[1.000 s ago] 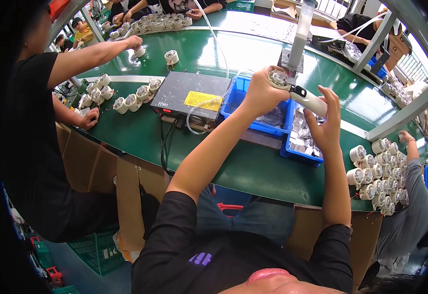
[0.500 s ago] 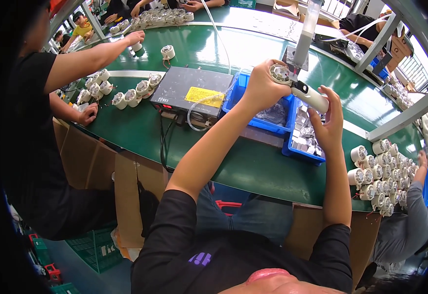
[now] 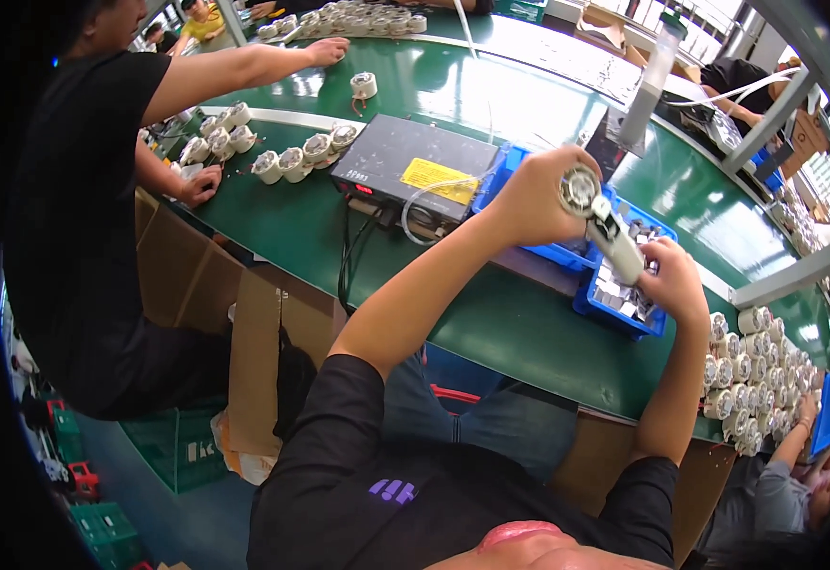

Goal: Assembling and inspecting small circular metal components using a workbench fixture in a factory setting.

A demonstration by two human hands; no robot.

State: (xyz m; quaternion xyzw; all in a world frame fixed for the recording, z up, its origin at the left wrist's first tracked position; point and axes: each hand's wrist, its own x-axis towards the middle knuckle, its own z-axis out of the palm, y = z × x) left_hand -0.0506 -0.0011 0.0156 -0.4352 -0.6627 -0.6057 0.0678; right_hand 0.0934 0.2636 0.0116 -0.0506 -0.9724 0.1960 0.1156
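My left hand (image 3: 540, 198) is raised over the blue bins and closed around a round white housing (image 3: 578, 190) with a metal spoked inside. A white cylindrical tool (image 3: 621, 252) with a black part near its upper end slants down to the right from the housing. Whether the two are joined or only touching, I cannot tell. At the tool's lower end, the bent fingers of my right hand (image 3: 676, 283) close on it. Just under that hand stands a blue bin (image 3: 614, 321) with small silvery metal blocks (image 3: 618, 291).
A black control box (image 3: 415, 161) with a yellow label and cables stands left of the bins. Behind them rises a clear syringe-like tube (image 3: 650, 81). White housings (image 3: 757, 370) crowd the right side; more (image 3: 306, 157) sit left. A co-worker's arm (image 3: 244, 76) reaches across the far left.
Both hands have come lower and to the right with the housing and tool. The tool now tilts more steeply, and my right fingers are more bent. The whole view has shifted slightly.
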